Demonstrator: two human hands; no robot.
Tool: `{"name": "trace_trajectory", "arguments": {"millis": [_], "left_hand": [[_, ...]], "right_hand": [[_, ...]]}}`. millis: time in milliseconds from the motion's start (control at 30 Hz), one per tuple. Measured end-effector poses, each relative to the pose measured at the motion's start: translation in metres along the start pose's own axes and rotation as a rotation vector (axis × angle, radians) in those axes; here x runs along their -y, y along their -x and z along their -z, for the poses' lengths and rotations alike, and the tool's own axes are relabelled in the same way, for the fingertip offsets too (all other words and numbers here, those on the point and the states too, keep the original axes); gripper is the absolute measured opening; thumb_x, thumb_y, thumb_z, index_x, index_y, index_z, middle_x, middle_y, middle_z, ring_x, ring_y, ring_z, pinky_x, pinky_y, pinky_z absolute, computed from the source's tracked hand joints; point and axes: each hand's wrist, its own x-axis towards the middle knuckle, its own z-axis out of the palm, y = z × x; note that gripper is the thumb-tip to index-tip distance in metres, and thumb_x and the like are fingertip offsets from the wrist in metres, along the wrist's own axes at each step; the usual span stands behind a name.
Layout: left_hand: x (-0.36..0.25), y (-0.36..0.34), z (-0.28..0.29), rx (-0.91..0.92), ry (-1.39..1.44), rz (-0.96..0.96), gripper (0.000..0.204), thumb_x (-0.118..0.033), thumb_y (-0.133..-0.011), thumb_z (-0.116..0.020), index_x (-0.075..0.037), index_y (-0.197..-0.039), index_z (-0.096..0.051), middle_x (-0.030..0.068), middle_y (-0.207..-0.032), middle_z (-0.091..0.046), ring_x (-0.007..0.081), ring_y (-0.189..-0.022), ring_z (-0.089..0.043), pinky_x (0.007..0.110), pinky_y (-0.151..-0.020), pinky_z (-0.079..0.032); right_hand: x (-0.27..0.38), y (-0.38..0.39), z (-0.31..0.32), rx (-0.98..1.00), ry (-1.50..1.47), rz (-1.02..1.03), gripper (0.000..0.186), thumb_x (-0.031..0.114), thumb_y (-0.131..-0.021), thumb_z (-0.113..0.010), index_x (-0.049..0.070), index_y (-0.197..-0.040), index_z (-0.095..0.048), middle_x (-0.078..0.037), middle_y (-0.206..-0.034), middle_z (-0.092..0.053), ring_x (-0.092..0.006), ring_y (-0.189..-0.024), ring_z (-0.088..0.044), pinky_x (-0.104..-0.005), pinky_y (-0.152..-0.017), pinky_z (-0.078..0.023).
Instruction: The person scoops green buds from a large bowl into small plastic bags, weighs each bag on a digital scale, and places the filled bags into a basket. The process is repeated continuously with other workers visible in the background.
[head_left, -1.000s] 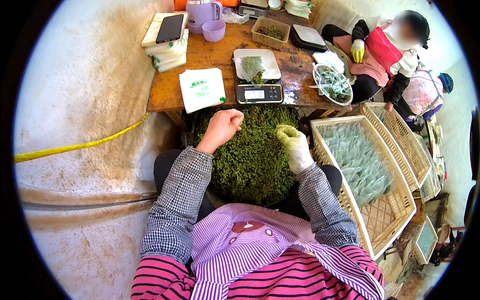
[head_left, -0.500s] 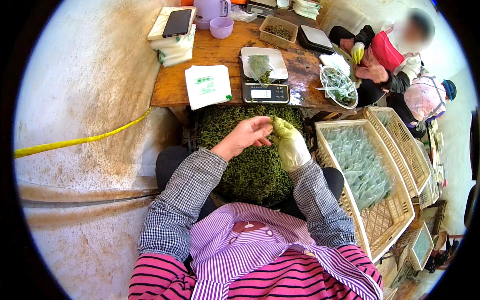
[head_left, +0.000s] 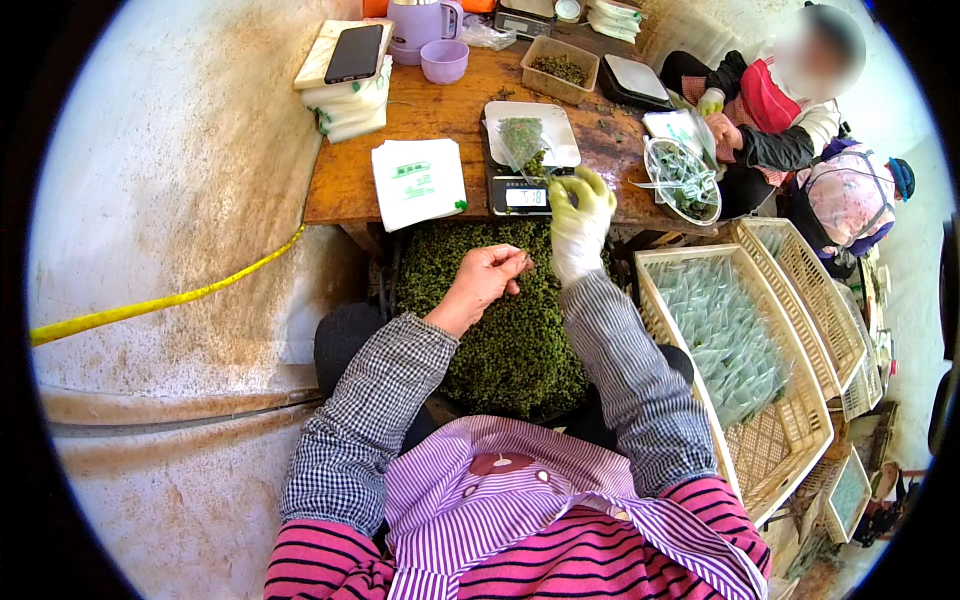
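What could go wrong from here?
1. The gloved right hand is right at the near edge of the scale; a bump or press could upset the reading.
2. The clear bag of green material lies on the pan with its near end toward that hand; a knock might shift it or spill some.
3. The phone lies loose on a white plastic stack; it could slide off if jostled.

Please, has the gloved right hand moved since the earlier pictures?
Yes: the right hand has moved forward, toward the scale; earlier clear of it, now overlapping its near right corner in view.
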Motion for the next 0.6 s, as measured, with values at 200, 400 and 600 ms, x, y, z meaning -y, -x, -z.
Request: {"name": "trace_trajectory", "arguments": {"millis": [200,400,600], "left_hand": [[-0.013,0.003,-0.002,-0.006,-0.049,0.052,0.020,-0.020,-0.098,-0.052,-0.004,-0.100,-0.065,0.0001,-0.093,-0.066,0.0043,-0.060,-0.057,0.019,-0.050,-0.041],[-0.002,0.002,0.005,0.001,-0.079,-0.018,0.020,-0.018,-0.098,-0.050,-0.004,-0.097,-0.064,0.0002,-0.089,-0.065,0.0058,-0.060,-0.057,0.020,-0.051,-0.043],[0.011,0.000,-0.001,0.037,-0.277,-0.163,0.018,-0.013,-0.096,-0.050,0.001,-0.093,-0.062,0.0030,-0.081,-0.064,0.0106,-0.060,-0.059,0.025,-0.056,-0.049]], "right_hand": [[-0.013,-0.040,-0.039,0.117,0.335,0.248,0.018,0.020,-0.074,-0.066,0.015,-0.091,-0.071,-0.011,-0.132,-0.053,-0.0355,-0.126,-0.040,-0.0527,-0.105,-0.026],[0.003,-0.010,0.008,0.219,0.081,0.050,0.025,0.010,-0.080,-0.060,0.009,-0.103,-0.070,-0.018,-0.129,-0.054,-0.0352,-0.121,-0.047,-0.0429,-0.103,-0.037],[0.019,0.067,0.062,0.544,-0.658,-0.422,0.024,0.006,-0.087,-0.060,0.002,-0.110,-0.066,-0.016,-0.112,-0.062,-0.0261,-0.100,-0.062,-0.0307,-0.086,-0.049]]}}
